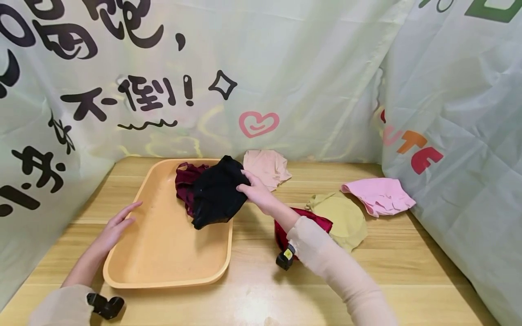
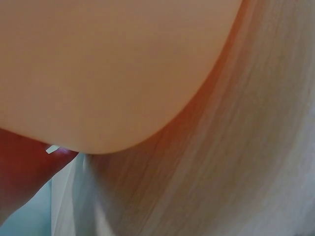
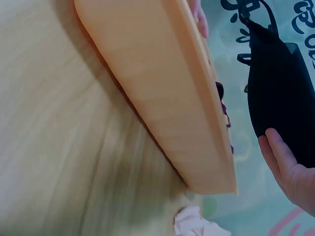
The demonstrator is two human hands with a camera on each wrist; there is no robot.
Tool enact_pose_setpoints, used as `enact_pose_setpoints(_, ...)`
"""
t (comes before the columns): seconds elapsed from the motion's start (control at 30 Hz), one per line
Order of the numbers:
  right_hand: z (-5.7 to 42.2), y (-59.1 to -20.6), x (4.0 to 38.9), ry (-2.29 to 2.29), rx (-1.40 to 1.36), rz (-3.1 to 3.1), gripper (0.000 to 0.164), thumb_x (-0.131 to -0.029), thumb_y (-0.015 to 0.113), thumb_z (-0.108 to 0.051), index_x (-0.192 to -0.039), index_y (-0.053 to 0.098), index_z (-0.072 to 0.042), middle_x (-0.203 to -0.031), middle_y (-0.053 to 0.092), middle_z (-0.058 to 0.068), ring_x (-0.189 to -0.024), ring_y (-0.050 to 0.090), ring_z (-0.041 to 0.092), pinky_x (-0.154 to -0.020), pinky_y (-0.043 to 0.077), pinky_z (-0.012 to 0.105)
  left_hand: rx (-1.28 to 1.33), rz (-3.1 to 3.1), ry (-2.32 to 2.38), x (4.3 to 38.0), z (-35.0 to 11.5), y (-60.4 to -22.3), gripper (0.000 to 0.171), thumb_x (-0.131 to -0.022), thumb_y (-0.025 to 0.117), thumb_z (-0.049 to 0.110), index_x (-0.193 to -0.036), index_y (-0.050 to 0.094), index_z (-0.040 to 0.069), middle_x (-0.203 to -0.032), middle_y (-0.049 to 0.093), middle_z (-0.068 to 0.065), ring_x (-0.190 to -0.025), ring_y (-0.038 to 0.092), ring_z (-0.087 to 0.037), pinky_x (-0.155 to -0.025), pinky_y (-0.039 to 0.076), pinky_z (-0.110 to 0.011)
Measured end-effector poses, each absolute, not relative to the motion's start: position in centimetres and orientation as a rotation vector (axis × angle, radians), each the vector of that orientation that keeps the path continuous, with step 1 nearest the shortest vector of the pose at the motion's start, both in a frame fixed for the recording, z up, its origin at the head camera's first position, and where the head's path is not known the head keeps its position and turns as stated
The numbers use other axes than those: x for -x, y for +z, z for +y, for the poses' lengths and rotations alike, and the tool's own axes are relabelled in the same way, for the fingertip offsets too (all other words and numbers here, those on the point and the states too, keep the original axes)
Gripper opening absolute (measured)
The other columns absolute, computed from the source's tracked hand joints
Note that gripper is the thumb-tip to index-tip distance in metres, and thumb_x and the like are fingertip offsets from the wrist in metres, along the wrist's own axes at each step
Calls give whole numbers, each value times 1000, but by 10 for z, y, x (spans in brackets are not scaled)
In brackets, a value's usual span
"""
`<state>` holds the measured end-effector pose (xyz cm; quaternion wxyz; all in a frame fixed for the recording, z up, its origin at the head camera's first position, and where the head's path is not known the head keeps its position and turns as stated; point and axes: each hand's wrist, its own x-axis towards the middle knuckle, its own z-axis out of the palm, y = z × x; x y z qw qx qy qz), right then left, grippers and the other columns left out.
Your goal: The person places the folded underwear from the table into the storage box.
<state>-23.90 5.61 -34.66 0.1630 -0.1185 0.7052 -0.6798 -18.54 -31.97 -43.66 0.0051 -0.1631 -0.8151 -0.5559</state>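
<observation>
My right hand [image 1: 258,192] pinches a black strappy garment [image 1: 220,192] by its right side, thumb and fingers on the cloth. The garment hangs over the right part of an orange plastic tray [image 1: 163,253]; the right wrist view shows its thin straps and a mesh patch. Behind it, partly covered, a dark burgundy garment [image 1: 185,185] with a strap lies in the tray. At the tray's left rim rests my left hand [image 1: 112,231], its fingers extended along and over the edge. In the left wrist view, part of that hand is hidden by the tray.
Right of the tray, a pale pink cloth [image 1: 267,167] lies at the back of the wooden table [image 1: 253,280]. A red satiny garment [image 1: 314,219], partly under my right forearm, a yellow-green one [image 1: 346,219] and a pink one [image 1: 381,194] lie further right. Printed curtains [image 1: 310,90] enclose the table.
</observation>
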Motion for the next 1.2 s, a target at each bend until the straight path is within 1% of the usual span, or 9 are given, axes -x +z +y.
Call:
enact_pose_setpoints(0.17,46,-355,235,-1892,374,2003,52,-87,42,2,-138,32,-6,-131,42,21,-103,53,24,-82,49,38,506,-2547,-1744,185,-320,-437,44,-99,34,13,-143,30,10,-130,27,29,-115,20,16,-85,24,-2)
enact_pose_setpoints(0.3,40,-359,232,-1869,378,1999,53,-88,42,2,-139,31,-6,-132,41,20,-106,52,26,-84,48,39,513,-2545,-1737,186,-320,-438,43,-99,34,12,-142,30,9,-130,28,29,-114,23,16,-84,26,-3)
enact_pose_setpoints(0.53,33,-363,226,-1819,422,2019,51,-89,43,1,-138,32,-4,-130,43,20,-105,54,27,-82,48,38,522,-2548,-1723,185,-319,-438,44,-99,34,13,-142,29,6,-129,29,31,-117,19,16,-86,22,-1)
enact_pose_setpoints(0.7,29,-367,223,-1700,466,2115,51,-90,47,-3,-139,32,-5,-137,37,16,-119,42,26,-91,42,41,518,-2541,-1725,186,-319,-437,43,-99,34,12,-142,31,7,-129,29,31,-115,21,16,-85,24,-2)
enact_pose_setpoints(0.8,26,-369,221,-1608,521,2200,52,-90,49,-5,-139,32,-4,-141,33,14,-123,36,25,-91,42,43,515,-2537,-1736,186,-319,-437,43,-99,35,12,-142,31,7,-129,29,30,-114,22,16,-85,25,-3)
enact_pose_setpoints(0.93,20,-373,217,-1473,624,2293,52,-91,50,-6,-139,32,-2,-142,34,15,-127,34,25,-95,39,42,511,-2539,-1735,186,-319,-437,43,-99,35,11,-142,31,6,-129,29,31,-115,21,17,-85,25,-2)
enact_pose_setpoints(1.0,17,-374,215,-1383,677,2347,52,-91,51,-8,-139,33,-1,-142,34,15,-130,31,23,-102,33,38,511,-2538,-1734,185,-319,-438,43,-99,35,10,-142,31,6,-128,30,32,-116,20,17,-85,25,-2)
enact_pose_setpoints(1.1,12,-374,212,-1196,801,2465,51,-90,53,-11,-137,36,-2,-139,39,15,-128,35,23,-105,28,33,517,-2527,-1732,186,-319,-439,43,-98,35,9,-141,32,8,-128,31,32,-115,22,17,-85,26,-3)
enact_pose_setpoints(1.2,7,-372,206,-976,937,2566,50,-90,54,-13,-137,38,-4,-134,43,17,-124,40,23,-103,31,31,521,-2515,-1739,186,-319,-439,43,-98,35,8,-141,34,10,-127,32,32,-113,26,17,-84,29,-4)
